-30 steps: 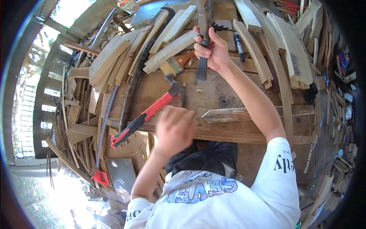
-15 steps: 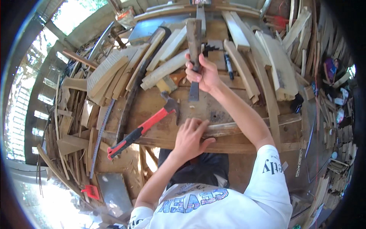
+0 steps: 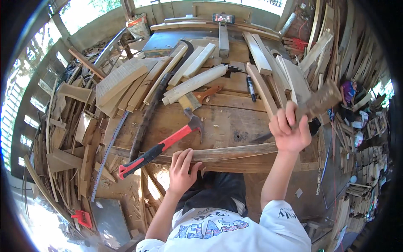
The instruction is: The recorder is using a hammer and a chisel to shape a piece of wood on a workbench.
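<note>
A long curved strip of wood (image 3: pixel 235 152) with a rough, darker face lies along the near edge of the workbench. My left hand (image 3: pixel 182 170) grips its left part, fingers over the top and thumb on the near side. Above the strip's right end, my right hand (image 3: pixel 291 128) is closed around a chisel (image 3: pixel 321 101). Its thick wooden handle points up and to the right, while the dark blade slants left, low over the bench. A claw hammer (image 3: pixel 168 140) with a red and black handle lies just beyond my left hand.
On the workbench (image 3: pixel 168 117) are a paintbrush (image 3: pixel 210 94), a marker pen (image 3: pixel 251 88), a machete-like curved blade (image 3: pixel 184 52) and several pale wood pieces (image 3: pixel 195 84). Stacked offcuts (image 3: pixel 121 84) fill the left side. A person (image 3: pixel 348 92) is at the far right.
My right hand has swung right and nearer with the chisel, tilting it from upright to slanted. My left hand has slid left along the wooden strip.
</note>
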The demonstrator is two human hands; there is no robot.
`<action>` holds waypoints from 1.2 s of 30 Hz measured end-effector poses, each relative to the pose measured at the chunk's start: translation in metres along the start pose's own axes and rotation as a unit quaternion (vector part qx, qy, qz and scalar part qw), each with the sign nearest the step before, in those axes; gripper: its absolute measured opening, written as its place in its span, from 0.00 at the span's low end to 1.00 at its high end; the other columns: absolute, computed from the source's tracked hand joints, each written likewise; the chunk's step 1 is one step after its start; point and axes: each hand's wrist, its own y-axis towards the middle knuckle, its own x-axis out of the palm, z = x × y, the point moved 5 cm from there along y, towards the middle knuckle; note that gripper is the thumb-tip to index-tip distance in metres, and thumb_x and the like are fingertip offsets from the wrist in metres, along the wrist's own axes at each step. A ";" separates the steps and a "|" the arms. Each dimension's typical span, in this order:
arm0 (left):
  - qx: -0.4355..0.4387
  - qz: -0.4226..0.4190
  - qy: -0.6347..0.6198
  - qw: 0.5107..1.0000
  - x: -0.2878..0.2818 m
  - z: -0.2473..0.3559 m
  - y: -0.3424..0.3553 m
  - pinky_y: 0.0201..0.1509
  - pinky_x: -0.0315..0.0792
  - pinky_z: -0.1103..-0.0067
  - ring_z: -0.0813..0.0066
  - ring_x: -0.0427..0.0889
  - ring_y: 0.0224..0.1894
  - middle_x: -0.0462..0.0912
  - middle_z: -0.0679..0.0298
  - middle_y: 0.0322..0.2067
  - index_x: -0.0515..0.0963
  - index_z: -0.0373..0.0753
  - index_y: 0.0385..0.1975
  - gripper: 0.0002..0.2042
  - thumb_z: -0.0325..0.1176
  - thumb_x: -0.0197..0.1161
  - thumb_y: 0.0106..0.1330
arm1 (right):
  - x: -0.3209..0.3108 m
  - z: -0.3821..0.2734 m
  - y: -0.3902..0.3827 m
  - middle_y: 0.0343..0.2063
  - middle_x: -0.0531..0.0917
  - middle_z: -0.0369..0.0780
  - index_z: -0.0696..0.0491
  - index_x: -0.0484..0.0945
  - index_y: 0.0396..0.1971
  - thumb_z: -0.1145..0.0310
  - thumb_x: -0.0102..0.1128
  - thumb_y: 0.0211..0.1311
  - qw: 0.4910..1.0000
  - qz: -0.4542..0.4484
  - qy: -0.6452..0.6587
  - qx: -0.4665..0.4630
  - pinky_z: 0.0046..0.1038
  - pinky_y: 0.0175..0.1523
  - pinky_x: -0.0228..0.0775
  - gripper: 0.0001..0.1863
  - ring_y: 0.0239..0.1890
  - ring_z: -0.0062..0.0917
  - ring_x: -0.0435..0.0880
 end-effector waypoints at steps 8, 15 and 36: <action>-0.090 0.064 0.024 0.994 -0.013 -0.019 -0.011 0.46 0.71 0.68 0.58 0.73 0.41 0.77 0.59 0.37 0.83 0.38 0.39 0.14 0.27 0.71 0.51 | -0.005 0.005 -0.042 0.10 0.61 0.29 0.49 0.61 0.18 0.55 0.62 0.62 0.983 0.014 -0.180 -0.042 0.22 0.20 0.41 0.22 0.14 0.16 0.55; -0.142 0.065 0.057 0.986 -0.018 -0.023 -0.013 0.46 0.71 0.69 0.59 0.74 0.41 0.77 0.58 0.38 0.83 0.37 0.37 0.12 0.26 0.71 0.52 | -0.040 -0.020 -0.071 0.11 0.61 0.30 0.52 0.64 0.20 0.72 0.58 0.64 0.961 0.174 -0.183 -0.116 0.21 0.22 0.42 0.15 0.16 0.15 0.55; -0.029 -0.061 0.156 0.985 -0.006 -0.006 -0.011 0.69 0.55 0.54 0.47 0.64 0.66 0.71 0.52 0.61 0.72 0.34 0.57 0.26 0.36 0.66 0.58 | -0.075 -0.030 -0.090 0.16 0.63 0.32 0.51 0.62 0.21 0.47 0.63 0.57 0.978 0.095 -0.145 -0.112 0.21 0.25 0.44 0.25 0.20 0.16 0.56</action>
